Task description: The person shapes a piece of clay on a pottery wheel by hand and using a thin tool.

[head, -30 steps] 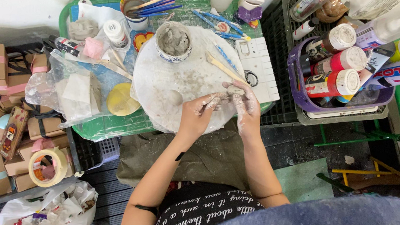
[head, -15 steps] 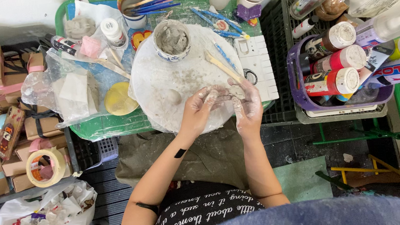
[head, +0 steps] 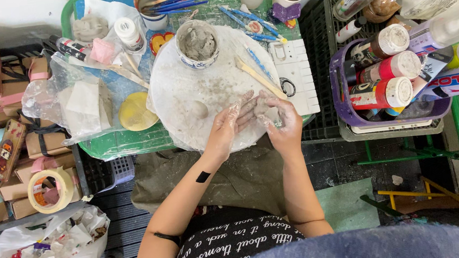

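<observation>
Together, left hand [head: 228, 128] and right hand [head: 282, 120] close their grip on a grey clay lump [head: 263, 108] above the round board [head: 183, 94].

clay lump [head: 265, 110] mostly hidden by fingers [head: 245, 107]

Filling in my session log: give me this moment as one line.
hands: left hand and right hand both pinching grey clay lump | surface: round white board | nearby: clay cup, wooden stick
</observation>
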